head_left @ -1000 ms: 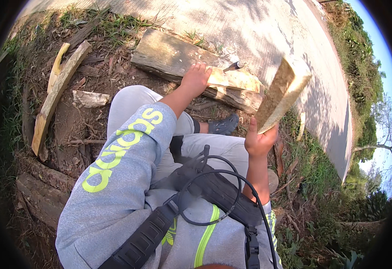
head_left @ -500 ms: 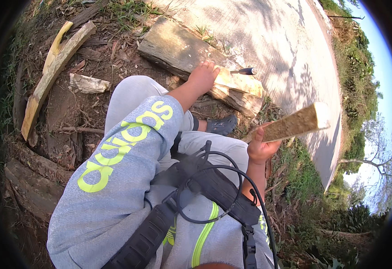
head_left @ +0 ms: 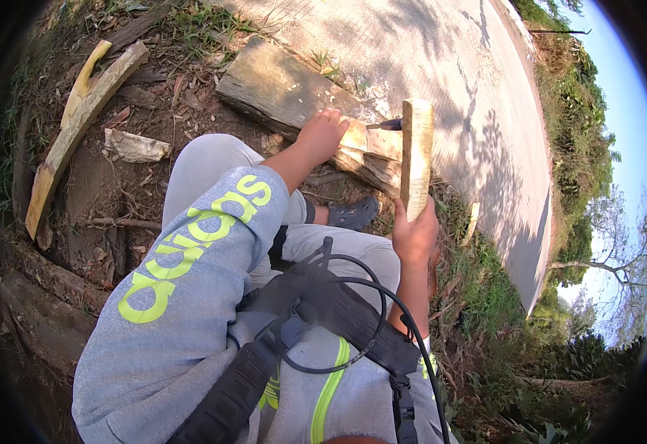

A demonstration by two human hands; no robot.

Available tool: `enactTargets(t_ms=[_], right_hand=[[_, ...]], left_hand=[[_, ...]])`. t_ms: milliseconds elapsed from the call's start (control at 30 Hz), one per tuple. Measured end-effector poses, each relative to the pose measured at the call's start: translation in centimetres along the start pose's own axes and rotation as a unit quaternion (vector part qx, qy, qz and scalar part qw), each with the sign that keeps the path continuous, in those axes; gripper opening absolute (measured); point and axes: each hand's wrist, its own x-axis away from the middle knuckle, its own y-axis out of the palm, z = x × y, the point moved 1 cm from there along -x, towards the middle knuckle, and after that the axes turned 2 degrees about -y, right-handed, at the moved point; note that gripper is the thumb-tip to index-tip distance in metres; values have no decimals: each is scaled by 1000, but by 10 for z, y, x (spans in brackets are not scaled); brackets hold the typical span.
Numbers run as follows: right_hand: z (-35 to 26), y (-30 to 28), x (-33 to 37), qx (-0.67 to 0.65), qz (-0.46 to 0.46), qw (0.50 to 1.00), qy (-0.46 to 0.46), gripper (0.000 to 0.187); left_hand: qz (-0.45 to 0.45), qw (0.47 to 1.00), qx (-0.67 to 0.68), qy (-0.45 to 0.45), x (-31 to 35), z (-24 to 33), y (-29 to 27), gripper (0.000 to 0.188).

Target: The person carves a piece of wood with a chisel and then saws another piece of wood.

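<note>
My left hand (head_left: pixel 322 135) is closed over one end of a pale, freshly cut piece of wood (head_left: pixel 380 145), which lies on a thick weathered log (head_left: pixel 279 81). A chisel (head_left: pixel 390 125) with a dark handle sits at the cut wood, tilted and untouched by my left hand. In my right hand (head_left: pixel 415 235) is a squared wooden club (head_left: pixel 416 152), gripped at its lower end and held nearly upright. The club hides the end of the chisel's handle; whether the two touch I cannot tell.
Left of my knee lie a long curved timber (head_left: pixel 79 129) and a short split chunk (head_left: pixel 137 145) on bare soil. My shoe (head_left: pixel 353 214) is close to the log. A concrete road (head_left: pixel 486 140) runs beyond it, and a black cable (head_left: pixel 394 296) loops over my lap.
My right hand has swung the club from leaning out to the right to nearly upright, in front of the chisel's handle. My left hand stays on the cut wood.
</note>
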Motion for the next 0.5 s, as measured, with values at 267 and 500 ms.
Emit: enactTargets(t_ms=[267,500], right_hand=[[-3,-8,-1,-53,-10,998,23,45],[13,9,-8,-22,50,997,-46,60]], left_hand=[[-3,1000,10,5,2,0,-5,73],[27,999,-26,-8,-4,-6,-2,69]])
